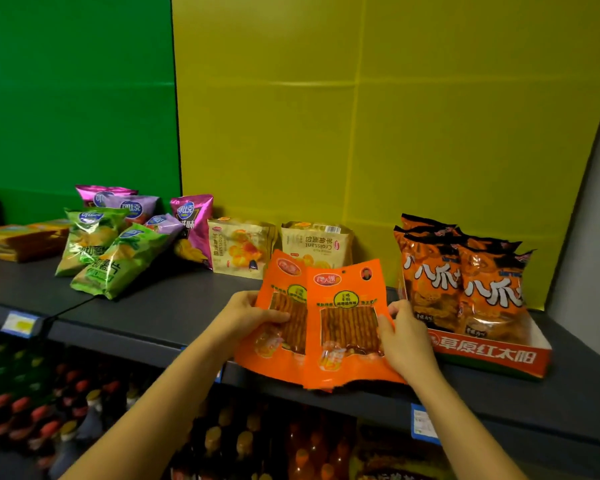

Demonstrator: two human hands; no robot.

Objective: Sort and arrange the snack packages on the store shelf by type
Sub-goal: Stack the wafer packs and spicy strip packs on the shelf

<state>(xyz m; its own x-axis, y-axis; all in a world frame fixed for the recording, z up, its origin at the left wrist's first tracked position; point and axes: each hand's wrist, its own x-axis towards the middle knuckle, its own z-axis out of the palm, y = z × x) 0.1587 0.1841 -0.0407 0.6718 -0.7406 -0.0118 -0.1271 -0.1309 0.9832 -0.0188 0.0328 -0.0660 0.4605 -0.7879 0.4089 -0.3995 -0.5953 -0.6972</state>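
Since I've got two orange spicy-strip packets [343,299] fanned out over the front of the shelf [174,306], here's how I'd play it. My left hand [253,317] pinches the left packet's edge, thumb on its face, and my right hand [407,336] grips the right one the same way. They overlap a bit, bottoms about at the shelf lip. I'd square them into one neat stack first, then slide it into the gap between the croissant packs [241,249] and the red tray [482,353] of orange bags. Go low and slow so nothing behind tips over, imo.
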